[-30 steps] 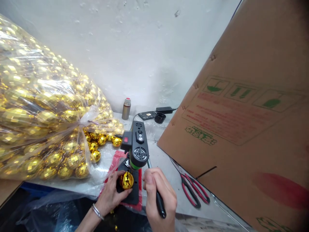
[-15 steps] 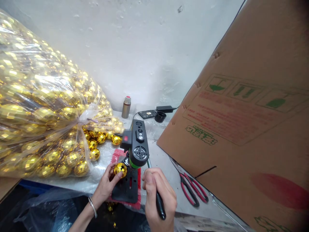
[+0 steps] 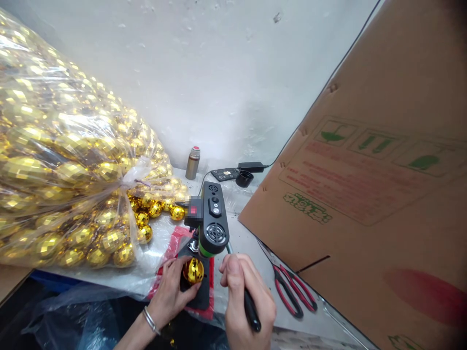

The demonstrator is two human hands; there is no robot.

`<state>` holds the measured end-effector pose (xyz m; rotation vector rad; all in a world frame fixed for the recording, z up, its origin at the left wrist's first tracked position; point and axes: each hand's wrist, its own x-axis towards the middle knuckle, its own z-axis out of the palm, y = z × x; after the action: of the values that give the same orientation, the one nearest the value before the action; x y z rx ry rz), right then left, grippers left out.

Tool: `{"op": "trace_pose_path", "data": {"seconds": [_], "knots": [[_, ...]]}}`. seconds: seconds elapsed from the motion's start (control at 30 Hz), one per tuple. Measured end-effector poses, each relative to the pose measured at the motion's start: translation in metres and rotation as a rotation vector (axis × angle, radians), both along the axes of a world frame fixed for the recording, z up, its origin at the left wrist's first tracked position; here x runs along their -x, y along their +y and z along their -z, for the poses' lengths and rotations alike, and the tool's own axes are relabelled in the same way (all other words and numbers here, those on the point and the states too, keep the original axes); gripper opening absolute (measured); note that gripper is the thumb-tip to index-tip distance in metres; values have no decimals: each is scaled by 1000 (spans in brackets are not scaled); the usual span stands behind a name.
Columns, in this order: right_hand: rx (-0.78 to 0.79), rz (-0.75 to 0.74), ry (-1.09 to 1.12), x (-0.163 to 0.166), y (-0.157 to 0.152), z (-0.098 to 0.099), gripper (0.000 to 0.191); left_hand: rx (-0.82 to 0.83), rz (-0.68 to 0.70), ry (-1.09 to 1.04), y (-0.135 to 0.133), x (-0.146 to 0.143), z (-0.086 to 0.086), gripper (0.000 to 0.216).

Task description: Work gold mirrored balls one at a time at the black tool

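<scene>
A gold mirrored ball (image 3: 193, 270) is pinched between the thumb and fingers of my left hand (image 3: 174, 286), over the black base plate (image 3: 199, 300) of a small bench drill press. The black drill head (image 3: 215, 218), with a green ring at its lower end, stands just above and behind the ball. My right hand (image 3: 250, 301) is wrapped round the black-gripped lever (image 3: 251, 311) at the machine's right side. The drill's tip is hidden from view. A red sheet (image 3: 211, 308) lies beneath the base plate.
At left a big clear bag (image 3: 73, 146) bulges with gold balls, several loose ones (image 3: 177, 212) beside it. Red-handled pliers (image 3: 294, 291) lie right of my right hand. A large cardboard box (image 3: 350, 170) leans at right. Behind stand a flask (image 3: 193, 163) and a black cup (image 3: 244, 178).
My left hand has moved the ball right and slightly nearer me, onto the middle of the base plate. The ball has turned. My right hand keeps its grip on the lever; the view shifted slightly.
</scene>
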<state>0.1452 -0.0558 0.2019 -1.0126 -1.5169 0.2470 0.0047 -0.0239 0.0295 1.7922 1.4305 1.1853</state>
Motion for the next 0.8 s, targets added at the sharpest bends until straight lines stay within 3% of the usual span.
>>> {"op": "trace_pose_path", "data": {"seconds": [0.2,0.47,0.67,0.8], "knots": [[-27,39,89,7,-4,15,28,17,5,28,8,-7,-1,45],[-64,143,60,13,-9,50,30,64,33,-5,10,-7,5,48],[-95,235,100,20,-6,57,33,47,15,-3,9,-9,7,48],[-88,221,110,19,-6,64,32,45,-1,-3,9,-10,5,46]]}}
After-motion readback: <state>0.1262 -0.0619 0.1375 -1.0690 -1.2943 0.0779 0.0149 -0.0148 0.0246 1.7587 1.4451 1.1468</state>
